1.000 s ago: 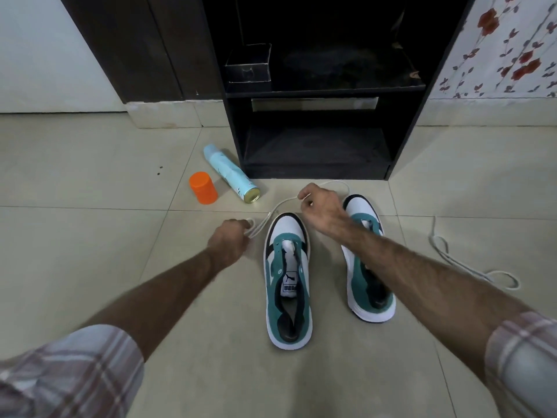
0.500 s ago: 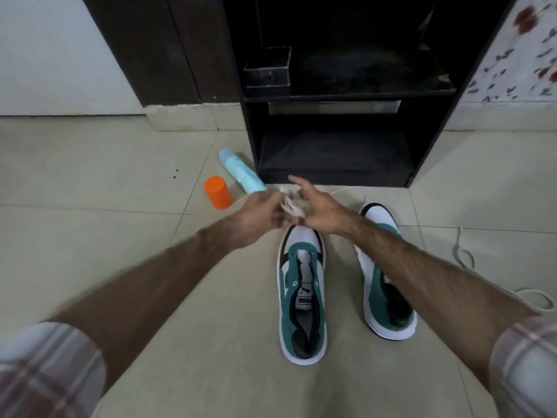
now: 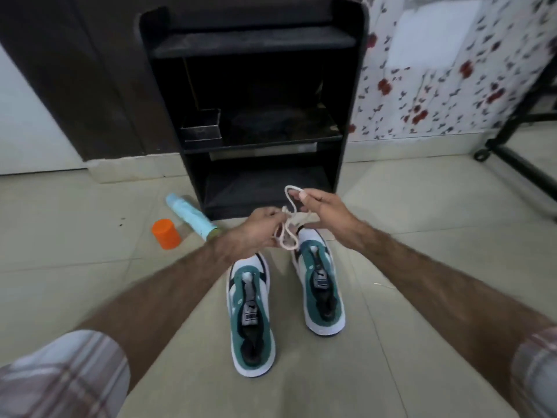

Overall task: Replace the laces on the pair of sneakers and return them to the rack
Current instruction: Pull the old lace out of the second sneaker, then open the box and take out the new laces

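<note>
Both hands are bunching up a white lace (image 3: pixel 287 224) above the sneakers (image 3: pixel 251 315): left hand (image 3: pixel 259 227) gripping it, right hand (image 3: pixel 322 206) pinching a loop. Sneakers are sitting unlaced on the floor by the rack (image 3: pixel 346 116). Looks like threading's next, so finding a lace tip.

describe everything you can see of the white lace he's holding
The white lace is a thin, soft cord, bunched into loose loops in the air above the toes of the sneakers. The left hand pinches its lower loops; the right hand holds one loop up at its fingertips. It is threaded through neither shoe. Its ends are not visible.
</note>
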